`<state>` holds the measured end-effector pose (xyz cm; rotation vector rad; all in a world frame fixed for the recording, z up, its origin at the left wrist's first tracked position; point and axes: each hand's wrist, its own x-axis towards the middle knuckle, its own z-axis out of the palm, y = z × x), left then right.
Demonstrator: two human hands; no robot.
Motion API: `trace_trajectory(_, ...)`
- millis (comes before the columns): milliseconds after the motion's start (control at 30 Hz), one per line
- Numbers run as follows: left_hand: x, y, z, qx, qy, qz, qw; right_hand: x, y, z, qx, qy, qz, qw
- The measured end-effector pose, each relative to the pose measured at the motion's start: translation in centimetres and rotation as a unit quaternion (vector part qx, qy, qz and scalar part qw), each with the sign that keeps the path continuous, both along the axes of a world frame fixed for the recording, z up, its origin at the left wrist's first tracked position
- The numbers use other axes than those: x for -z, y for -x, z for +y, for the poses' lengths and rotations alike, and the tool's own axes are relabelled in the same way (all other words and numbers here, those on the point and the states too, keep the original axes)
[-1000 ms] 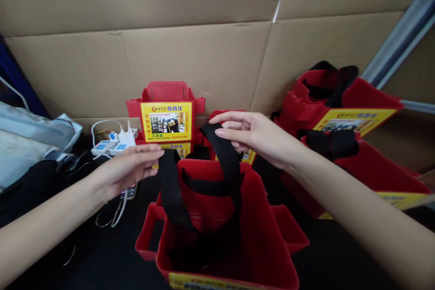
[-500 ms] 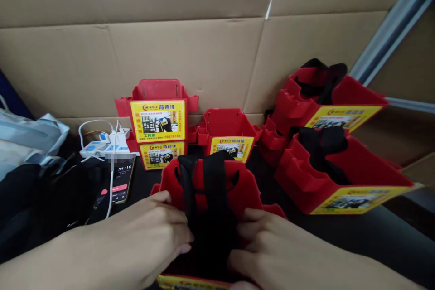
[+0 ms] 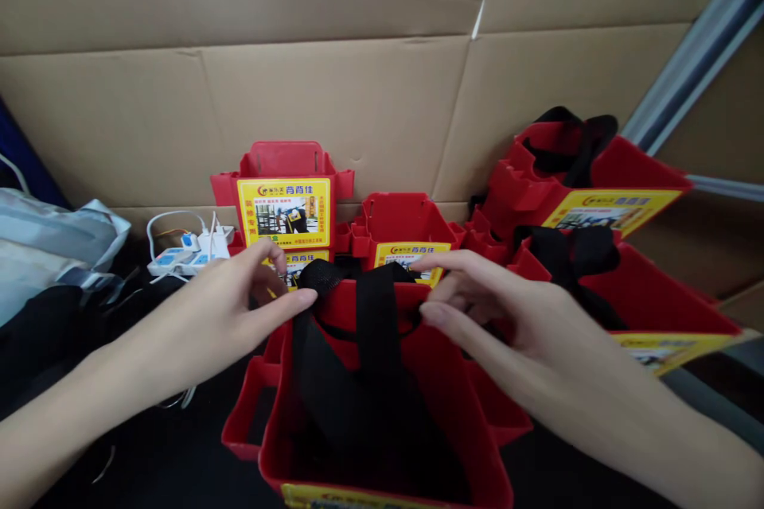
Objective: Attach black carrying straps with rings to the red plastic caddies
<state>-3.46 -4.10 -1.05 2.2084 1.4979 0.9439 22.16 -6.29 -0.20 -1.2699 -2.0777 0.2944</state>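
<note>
A red plastic tool box (image 3: pixel 498 461) stands in front of me with its open top toward me. Black webbing straps (image 3: pixel 380 326) hang over its back wall and run down inside. My left hand (image 3: pixel 239 310) is at the back wall's left corner, thumb and forefinger apart, the thumb tip by the strap. At the right corner is my right hand (image 3: pixel 507 326), its thumb and forefinger also spread. Whether either hand touches the wall I cannot tell. A yellow label (image 3: pixel 340 498) shows at the box's front edge.
Behind stand two stacked red boxes (image 3: pixel 283 211) and another red box (image 3: pixel 399 219). Two red boxes with straps, one farther (image 3: pixel 537 175) and one nearer (image 3: pixel 662 278), are at the right. A power strip (image 3: pixel 191 254) with cables lies left. Cardboard (image 3: pixel 334 111) forms the back wall.
Both hands have come up out of the box and moved to its back corners, with fingers spreading. More of the box's inside shows. My left arm now covers the phone.
</note>
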Motion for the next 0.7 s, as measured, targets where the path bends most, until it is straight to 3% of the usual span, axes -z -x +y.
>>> trace_trajectory(133,0.8,-1.3,1.4,0.031,-0.012,0.023,0.999,1.0,2.2,1.3,-0.031,-0.002,0.003,1.0)
trace_trajectory(367,2.6,-3.6,-1.6,0.033,-0.148,0.077,0.985,2.7,2.2,1.3,-0.072,-0.029,-0.053,0.996)
trace_trajectory(500,3.9,-4.4,-2.0,0.144,-0.074,0.221,0.962,3.7,2.0,1.5,-0.082,-0.035,-0.043,0.995)
trace_trajectory(700,3.4,-5.6,-1.8,0.19,-0.012,0.415,0.89,3.6,2.1,1.1,-0.082,-0.127,-0.097,0.984)
